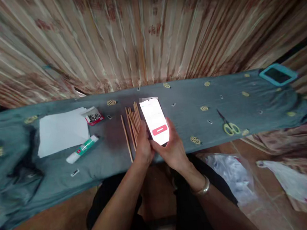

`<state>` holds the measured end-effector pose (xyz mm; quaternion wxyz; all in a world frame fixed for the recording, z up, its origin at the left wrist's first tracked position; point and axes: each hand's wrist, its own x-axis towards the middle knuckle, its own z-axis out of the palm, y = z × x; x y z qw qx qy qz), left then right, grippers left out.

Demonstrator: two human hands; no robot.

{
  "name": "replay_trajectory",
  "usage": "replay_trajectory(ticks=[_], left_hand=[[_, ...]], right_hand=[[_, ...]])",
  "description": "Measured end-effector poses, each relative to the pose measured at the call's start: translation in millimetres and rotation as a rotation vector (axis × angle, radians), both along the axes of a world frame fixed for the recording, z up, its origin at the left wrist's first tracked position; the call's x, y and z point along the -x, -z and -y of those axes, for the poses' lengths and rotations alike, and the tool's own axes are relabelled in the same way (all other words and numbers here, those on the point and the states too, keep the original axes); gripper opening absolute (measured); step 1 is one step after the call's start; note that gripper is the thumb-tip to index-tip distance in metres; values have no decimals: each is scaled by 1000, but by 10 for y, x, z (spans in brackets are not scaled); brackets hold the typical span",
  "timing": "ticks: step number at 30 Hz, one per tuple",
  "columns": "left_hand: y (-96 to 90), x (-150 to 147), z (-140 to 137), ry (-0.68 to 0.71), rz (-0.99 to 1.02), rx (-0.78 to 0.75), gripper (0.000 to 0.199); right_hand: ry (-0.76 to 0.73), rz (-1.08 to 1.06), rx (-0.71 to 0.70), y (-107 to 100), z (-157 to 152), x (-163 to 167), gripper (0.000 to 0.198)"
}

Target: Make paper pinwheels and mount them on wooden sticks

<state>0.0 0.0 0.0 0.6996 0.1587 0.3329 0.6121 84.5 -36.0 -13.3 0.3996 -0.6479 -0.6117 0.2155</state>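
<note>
A smartphone [154, 120] with a bright white screen and a red button is held upright over the cloth-covered table. My left hand [144, 146] grips its lower left edge. My right hand [173, 145], with a silver bangle at the wrist, is closed around its lower right edge. The thumbs lie near the bottom of the phone, and the other fingers are mostly hidden behind it. Just left of the phone lie several thin wooden sticks [126, 138], partly covered by my left hand.
White paper sheets [60, 132], a small red box [94, 117] and a green-and-white glue tube [82, 149] lie on the left. Scissors [230, 128] with yellow-green handles and a blue-framed tablet or slate [279, 74] lie on the right. Plastic bags [231, 176] sit on the floor.
</note>
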Motion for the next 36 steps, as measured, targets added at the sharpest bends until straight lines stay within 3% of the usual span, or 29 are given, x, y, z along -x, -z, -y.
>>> replay_trajectory(ticks=[28,36], left_hand=[[-58,22,31,52,-78,26,46],[-53,21,34,68,10,39,47]], right_hand=[[-15,-28,5,-14,21,1,92],[10,-47,29,-56,10,5,92]])
